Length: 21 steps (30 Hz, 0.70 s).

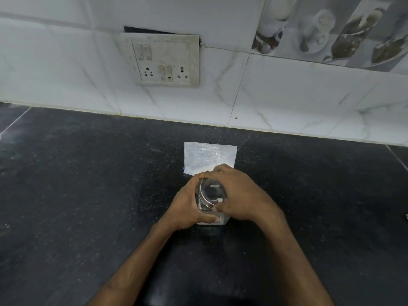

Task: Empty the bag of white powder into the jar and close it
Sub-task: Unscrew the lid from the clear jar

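Note:
A clear jar (212,219) with white powder at its bottom stands on the black counter (88,195), in the middle of the view. A clear-topped lid with a metal rim (210,193) sits on its mouth. My left hand (187,208) wraps around the jar's left side. My right hand (240,195) is on the lid from the right, fingers curled over its rim. Just behind the jar lies a flat, clear plastic bag (209,156) on the counter, its near edge hidden by my fingers.
White grains are scattered on the counter around the bag and jar. A white tiled wall (287,96) with a switch and socket plate (165,59) rises behind the counter. A small dark object (406,216) shows at the right edge.

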Each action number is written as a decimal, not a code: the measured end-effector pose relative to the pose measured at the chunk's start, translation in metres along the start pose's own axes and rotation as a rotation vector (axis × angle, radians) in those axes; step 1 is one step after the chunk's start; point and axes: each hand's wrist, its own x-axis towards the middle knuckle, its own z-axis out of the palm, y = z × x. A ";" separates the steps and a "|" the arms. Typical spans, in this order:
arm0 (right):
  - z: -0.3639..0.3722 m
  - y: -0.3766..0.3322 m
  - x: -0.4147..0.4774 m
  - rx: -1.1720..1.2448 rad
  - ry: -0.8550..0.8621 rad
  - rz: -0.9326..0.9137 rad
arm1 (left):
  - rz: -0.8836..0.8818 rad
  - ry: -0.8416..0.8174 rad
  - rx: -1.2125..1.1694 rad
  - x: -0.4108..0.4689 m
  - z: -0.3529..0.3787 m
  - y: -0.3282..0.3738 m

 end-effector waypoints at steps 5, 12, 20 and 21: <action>-0.002 -0.002 -0.004 -0.013 0.116 0.147 | -0.007 -0.022 0.007 0.000 -0.001 0.001; 0.001 0.004 0.000 0.026 0.017 0.009 | -0.005 -0.017 -0.008 -0.002 -0.001 0.003; 0.014 -0.001 -0.001 0.012 0.183 0.033 | -0.003 -0.022 -0.004 -0.001 -0.001 0.003; 0.009 0.002 0.001 0.012 0.111 -0.003 | -0.004 -0.021 -0.001 -0.001 -0.001 0.003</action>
